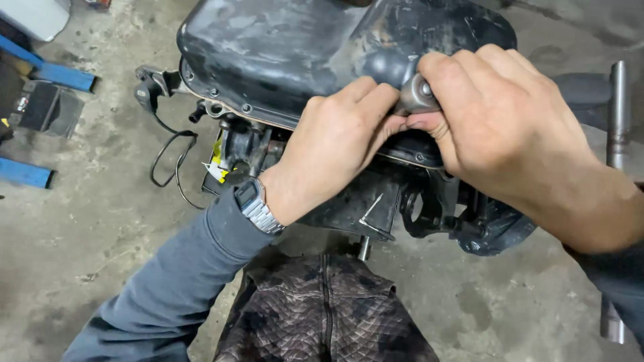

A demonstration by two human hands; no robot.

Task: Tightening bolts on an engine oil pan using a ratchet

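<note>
An upturned engine with a black, dirty oil pan [282,47] fills the upper middle of the head view. My right hand [503,127] grips the metal head of a ratchet tool [417,95] pressed against the pan's near edge. My left hand [332,144] rests on the pan's flange beside it, fingertips touching the tool's head. A metal wristwatch [255,204] sits on my left wrist above a grey sleeve. Small bolts [213,92] run along the pan's rim. The fastener under the tool is hidden by my fingers.
A dark quilted jacket [322,315] lies below the engine. A black cable [171,157] loops off the engine's left side over the concrete floor [87,234]. Blue steel bars [47,70] lie at far left. A metal pipe [618,114] stands at far right.
</note>
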